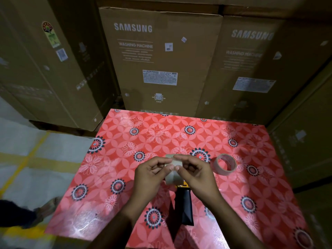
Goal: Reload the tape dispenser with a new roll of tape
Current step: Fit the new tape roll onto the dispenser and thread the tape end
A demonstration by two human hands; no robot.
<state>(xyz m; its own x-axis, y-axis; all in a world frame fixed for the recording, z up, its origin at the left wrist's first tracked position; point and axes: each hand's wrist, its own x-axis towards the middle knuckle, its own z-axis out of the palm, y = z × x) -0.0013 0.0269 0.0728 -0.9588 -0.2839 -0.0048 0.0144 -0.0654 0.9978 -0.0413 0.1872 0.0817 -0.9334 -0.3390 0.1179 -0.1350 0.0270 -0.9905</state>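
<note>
Both hands, left (150, 174) and right (196, 174), pinch a beige tape roll (173, 169) above the black-handled tape dispenser (186, 203) on the red flowered desk (111, 203), beside another roll (225, 164), before brown cardboard boxes (161, 56) reading "SAMSUNG WASHING MACHINE".

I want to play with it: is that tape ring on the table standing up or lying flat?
Tilted, not flat. The spare tape roll rests on the table, its hole facing up and sideways.
</note>
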